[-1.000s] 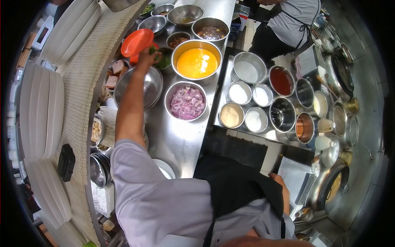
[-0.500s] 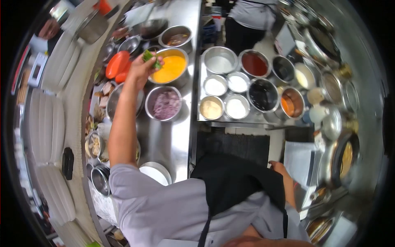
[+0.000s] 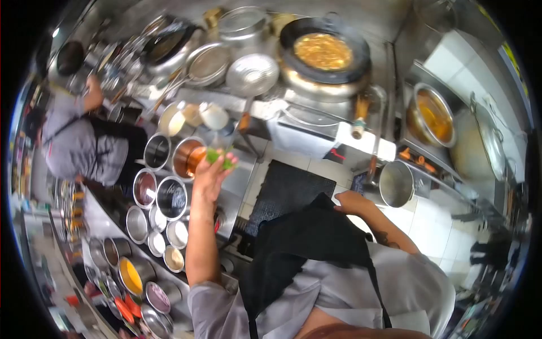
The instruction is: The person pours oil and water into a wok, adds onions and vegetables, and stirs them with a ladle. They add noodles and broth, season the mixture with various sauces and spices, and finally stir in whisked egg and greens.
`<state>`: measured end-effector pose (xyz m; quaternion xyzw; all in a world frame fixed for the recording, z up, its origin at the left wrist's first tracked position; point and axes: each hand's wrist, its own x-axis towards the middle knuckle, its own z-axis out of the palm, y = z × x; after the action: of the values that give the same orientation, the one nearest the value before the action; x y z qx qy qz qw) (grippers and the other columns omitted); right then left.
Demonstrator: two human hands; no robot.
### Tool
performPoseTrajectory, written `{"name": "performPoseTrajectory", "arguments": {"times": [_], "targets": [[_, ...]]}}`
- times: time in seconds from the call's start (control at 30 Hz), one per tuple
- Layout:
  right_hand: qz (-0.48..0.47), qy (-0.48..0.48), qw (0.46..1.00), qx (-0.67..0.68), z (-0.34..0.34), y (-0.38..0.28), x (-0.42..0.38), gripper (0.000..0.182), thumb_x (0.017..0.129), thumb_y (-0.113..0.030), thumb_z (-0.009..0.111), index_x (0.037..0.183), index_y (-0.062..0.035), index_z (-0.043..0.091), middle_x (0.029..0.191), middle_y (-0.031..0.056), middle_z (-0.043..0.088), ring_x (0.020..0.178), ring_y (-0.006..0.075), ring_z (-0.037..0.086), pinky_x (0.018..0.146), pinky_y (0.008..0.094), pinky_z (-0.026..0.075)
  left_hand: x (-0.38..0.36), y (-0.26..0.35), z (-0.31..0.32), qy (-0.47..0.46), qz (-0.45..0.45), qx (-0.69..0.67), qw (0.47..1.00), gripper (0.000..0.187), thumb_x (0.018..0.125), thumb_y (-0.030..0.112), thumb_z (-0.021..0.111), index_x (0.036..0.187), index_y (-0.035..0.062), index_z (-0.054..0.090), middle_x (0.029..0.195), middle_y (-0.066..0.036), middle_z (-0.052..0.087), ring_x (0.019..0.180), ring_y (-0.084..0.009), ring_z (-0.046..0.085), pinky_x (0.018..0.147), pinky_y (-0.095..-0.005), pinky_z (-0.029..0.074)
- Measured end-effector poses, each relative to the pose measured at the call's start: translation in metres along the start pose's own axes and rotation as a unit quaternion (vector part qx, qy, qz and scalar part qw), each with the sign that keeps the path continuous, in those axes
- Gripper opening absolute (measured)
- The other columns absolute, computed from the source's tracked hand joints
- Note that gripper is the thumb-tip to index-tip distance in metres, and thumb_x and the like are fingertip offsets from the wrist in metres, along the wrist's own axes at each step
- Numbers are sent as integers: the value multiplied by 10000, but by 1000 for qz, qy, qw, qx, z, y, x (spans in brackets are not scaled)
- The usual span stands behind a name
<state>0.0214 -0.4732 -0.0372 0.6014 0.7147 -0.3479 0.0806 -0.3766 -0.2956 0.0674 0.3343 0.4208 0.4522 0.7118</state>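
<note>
My left hand (image 3: 209, 178) is raised in front of me, its fingers closed round a small bunch of green leaves (image 3: 226, 162) that pokes out past the fingertips. Just behind it stands a steel pot with orange liquid (image 3: 196, 158). Beside my black apron (image 3: 305, 248), my right hand (image 3: 351, 200) hangs at waist height with curled fingers; whether anything is in it cannot be made out. A dark wok (image 3: 324, 52) holding yellow-brown food in liquid sits on the stove ahead, well beyond both hands.
Steel pots of sauces and powders (image 3: 172, 198) crowd the counter at left. A skimmer (image 3: 252, 74) rests by the stove, its handle jutting out. A pot (image 3: 396, 183) and a bowl of orange liquid (image 3: 430, 114) are at right. A co-worker (image 3: 90, 135) stands far left.
My view has swung right from the ingredient counter toward the stove. My left hand has carried the green leaves away from the pot of yellow liquid. My right hand stays near my waist.
</note>
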Motion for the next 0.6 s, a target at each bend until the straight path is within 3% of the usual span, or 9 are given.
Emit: {"name": "performPoseTrajectory", "arguments": {"times": [0.17,0.3,0.4,0.43,0.47,0.6], "targets": [[78,88,991,69,9,50,-37,343,823,-319,632,968,-9,603,910,221,651,906,395,626,799,479,486,135,61,171,-195,15,66,979,229,916,51,568,1133,64,496,1093,-127,615,1050,-290,617,930,-409,510],[132,79,978,143,11,65,-40,358,845,-330,616,986,-3,581,912,220,646,916,401,615,799,487,477,244,109,283,-334,99,45,936,269,916,20,547,1176,44,480,1108,-156,621,1030,-292,627,906,-411,522],[192,89,963,165,7,64,-37,363,861,-330,606,1031,-11,568,943,227,645,950,398,614,816,478,485,362,90,330,-360,114,37,925,300,912,-20,524,1200,43,471,1126,-167,612,1018,-299,625,885,-417,534],[220,90,956,171,-1,67,-34,362,863,-329,604,1036,-13,566,951,228,645,957,397,613,819,478,487,422,60,332,-326,65,37,942,307,905,-34,522,1200,42,485,1143,-168,601,1023,-301,614,873,-429,540],[242,104,946,189,-12,65,-35,364,851,-328,612,1044,-22,568,940,232,648,940,403,617,800,488,493,442,38,347,-234,23,54,971,272,907,-24,532,1173,23,504,1133,-157,594,1021,-303,611,861,-426,548],[306,139,908,252,-43,64,-24,379,816,-328,640,1055,-43,568,872,206,665,865,388,641,762,492,506,523,-1,367,-201,-3,190,961,204,883,8,588,1086,-7,578,976,-138,641,861,-271,651,703,-380,571]]}}
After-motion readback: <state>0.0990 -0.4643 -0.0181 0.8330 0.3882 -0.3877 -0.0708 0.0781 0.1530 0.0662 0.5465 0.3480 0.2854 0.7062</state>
